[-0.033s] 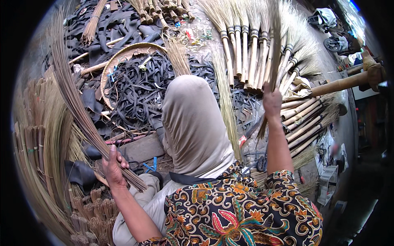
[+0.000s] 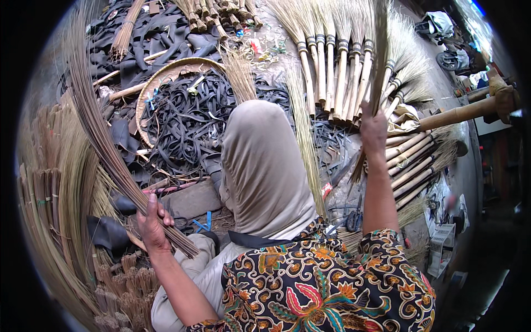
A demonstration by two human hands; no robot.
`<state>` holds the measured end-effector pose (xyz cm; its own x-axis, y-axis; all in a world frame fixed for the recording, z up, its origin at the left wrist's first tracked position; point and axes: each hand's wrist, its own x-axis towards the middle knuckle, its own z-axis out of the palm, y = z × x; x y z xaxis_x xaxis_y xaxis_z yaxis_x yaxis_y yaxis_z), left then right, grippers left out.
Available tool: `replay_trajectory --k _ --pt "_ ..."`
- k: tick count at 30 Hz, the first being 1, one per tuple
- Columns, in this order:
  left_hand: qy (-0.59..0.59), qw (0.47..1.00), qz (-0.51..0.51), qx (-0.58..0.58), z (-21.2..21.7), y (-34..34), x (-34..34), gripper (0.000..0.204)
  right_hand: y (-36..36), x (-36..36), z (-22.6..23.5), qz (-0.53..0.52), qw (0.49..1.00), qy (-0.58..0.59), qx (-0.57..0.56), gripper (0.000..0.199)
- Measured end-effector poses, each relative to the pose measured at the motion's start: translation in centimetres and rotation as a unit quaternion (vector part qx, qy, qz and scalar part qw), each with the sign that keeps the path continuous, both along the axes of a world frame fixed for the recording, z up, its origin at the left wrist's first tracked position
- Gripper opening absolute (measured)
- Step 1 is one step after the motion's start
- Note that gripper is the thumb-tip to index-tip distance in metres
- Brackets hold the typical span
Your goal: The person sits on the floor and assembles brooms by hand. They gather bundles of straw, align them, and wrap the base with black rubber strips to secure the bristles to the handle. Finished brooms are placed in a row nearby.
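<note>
Stiff stick bundle (image 2: pixel 105 144) | left hand (image 2: pixel 150 221) clenched round it | right hand (image 2: pixel 374 130) grips thin strands (image 2: pixel 379 50)

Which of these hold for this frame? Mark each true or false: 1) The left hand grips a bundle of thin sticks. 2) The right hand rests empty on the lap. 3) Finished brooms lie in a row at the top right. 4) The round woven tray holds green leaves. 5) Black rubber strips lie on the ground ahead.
1) True: the left hand has its grip on a bundle of thin sticks.
2) False: the right hand is raised and holds a smaller sheaf of sticks.
3) True: the finished brooms lie side by side.
4) False: the round woven tray holds black rubber strips.
5) True.
</note>
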<state>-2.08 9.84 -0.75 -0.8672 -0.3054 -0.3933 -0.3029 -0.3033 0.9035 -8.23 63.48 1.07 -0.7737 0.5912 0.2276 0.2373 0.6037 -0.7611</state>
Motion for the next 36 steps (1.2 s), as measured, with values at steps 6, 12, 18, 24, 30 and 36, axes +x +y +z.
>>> replay_trajectory --k 6,12,18,24,30,36 --pt "0.087 0.993 -0.058 0.062 3.4 2.6 -0.5 0.021 -12.1 -1.8 14.9 0.251 0.925 0.083 -0.272 0.036" --pt "0.232 0.968 -0.04 -0.09 7.3 1.4 -2.7 0.048 -30.2 -0.4 12.0 0.535 0.782 0.014 -0.319 0.019" --pt "0.331 0.934 -0.032 -0.132 11.1 -6.2 -4.1 0.065 -37.3 2.3 11.2 0.66 0.702 -0.048 -0.262 0.023" --pt "0.41 0.907 -0.049 -0.079 9.7 -8.3 -4.7 0.043 -38.6 1.1 10.7 0.687 0.697 -0.048 -0.198 0.018" --pt "0.32 0.944 0.032 -0.076 9.2 -7.5 -2.1 0.026 -42.0 -3.2 7.9 0.627 0.754 -0.086 -0.175 0.034" --pt "0.325 0.931 0.091 -0.141 8.6 -5.8 -2.0 0.03 -45.5 -1.2 3.1 0.661 0.71 0.011 -0.244 0.039"
